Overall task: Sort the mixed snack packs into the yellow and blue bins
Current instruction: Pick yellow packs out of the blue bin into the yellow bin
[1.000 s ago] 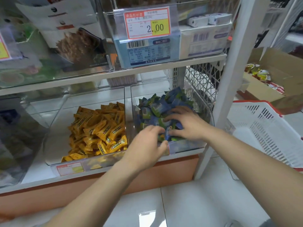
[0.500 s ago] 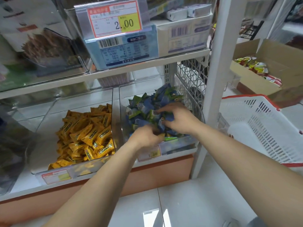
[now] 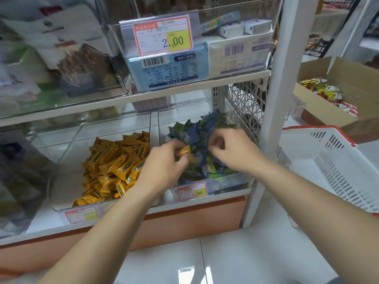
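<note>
Shop shelving (image 3: pixel 184 87), lower tier: two clear bins side by side. Left hand (image 3: pixel 164 160) pinches one yellow pack (image 3: pixel 184 150), held just above the blue packs (image 3: pixel 192 136) in the blue bin (image 3: pixel 225 181). Its likely destination, the yellow bin (image 3: pixel 63 181), lies immediately to that hand's left, across the divider (image 3: pixel 154 128); the left hand is nearer. Right hand (image 3: pixel 231 152) is curled among the blue packs; its grip is blurred, cannot tell.

Grips: 2 – left grip (image 3: pixel 164 167), right grip (image 3: pixel 233 152). Clear bins w/ packs: 2 – yellow bin (image 3: pixel 67 181), blue bin (image 3: pixel 225 181) at its 3 o'clock. Yellow packs (image 3: pixel 114 167): dozens, too many to count, +1 stray pack (image 3: pixel 184 150) in left grip. Blue packs (image 3: pixel 194 132): dozens too. Price tags: 3 – 2.00 tag (image 3: pixel 164 35), 1.00 tag (image 3: pixel 192 192), blurred tag (image 3: pixel 82 215). Basket (image 3: pixel 332 167): 1. Carton (image 3: pixel 348 83) at 2 o'clock: 1.
</note>
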`<action>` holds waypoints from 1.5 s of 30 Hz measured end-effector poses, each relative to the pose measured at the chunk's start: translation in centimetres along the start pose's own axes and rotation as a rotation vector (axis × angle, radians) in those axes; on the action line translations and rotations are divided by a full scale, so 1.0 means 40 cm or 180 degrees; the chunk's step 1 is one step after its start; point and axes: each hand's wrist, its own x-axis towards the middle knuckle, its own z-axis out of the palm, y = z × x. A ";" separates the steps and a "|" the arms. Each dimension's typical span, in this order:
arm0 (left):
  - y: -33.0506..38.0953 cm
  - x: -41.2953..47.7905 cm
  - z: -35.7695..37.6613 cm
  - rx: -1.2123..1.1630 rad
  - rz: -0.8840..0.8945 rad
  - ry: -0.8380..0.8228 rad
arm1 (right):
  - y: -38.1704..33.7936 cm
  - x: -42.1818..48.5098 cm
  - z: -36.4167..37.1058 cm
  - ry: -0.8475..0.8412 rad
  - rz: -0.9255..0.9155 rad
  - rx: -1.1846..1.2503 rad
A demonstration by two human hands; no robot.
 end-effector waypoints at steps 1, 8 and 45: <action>-0.012 -0.015 -0.018 -0.0060 -0.0022 0.0138 | -0.009 -0.010 0.002 -0.0378 -0.0009 -0.0077; -0.087 -0.067 -0.050 0.0361 0.0216 -0.0254 | 0.001 -0.038 0.047 -0.0866 -0.0101 -0.1717; -0.078 -0.051 -0.096 -0.2458 -0.0446 -0.0349 | -0.200 0.019 0.055 -0.0221 0.0324 0.2716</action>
